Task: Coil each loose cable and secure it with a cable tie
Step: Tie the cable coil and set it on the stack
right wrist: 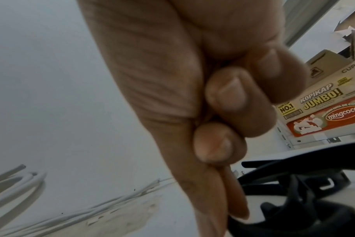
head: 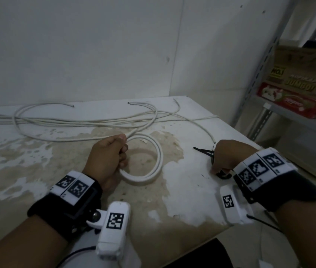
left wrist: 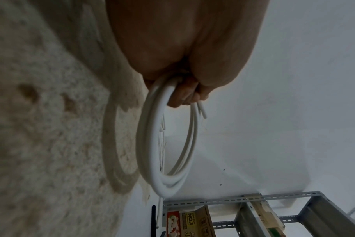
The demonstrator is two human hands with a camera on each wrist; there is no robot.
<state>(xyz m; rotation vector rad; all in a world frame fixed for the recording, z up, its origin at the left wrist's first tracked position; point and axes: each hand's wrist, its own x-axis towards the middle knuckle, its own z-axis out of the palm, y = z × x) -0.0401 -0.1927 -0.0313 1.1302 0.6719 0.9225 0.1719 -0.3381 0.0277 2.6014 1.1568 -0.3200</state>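
Note:
My left hand grips a small coil of white cable at its left side, and the coil rests on the stained table. In the left wrist view the left hand has its fingers curled round the coil, and a short cut end sticks out past them. My right hand rests at the right on a bunch of black cable ties. In the right wrist view the right hand pinches one of the black cable ties between thumb and forefinger, its other fingers curled.
Several loose white cables lie tangled across the back of the table by the wall. One strand curves toward my right hand. A grey metal shelf with cardboard boxes stands at the right, past the table edge.

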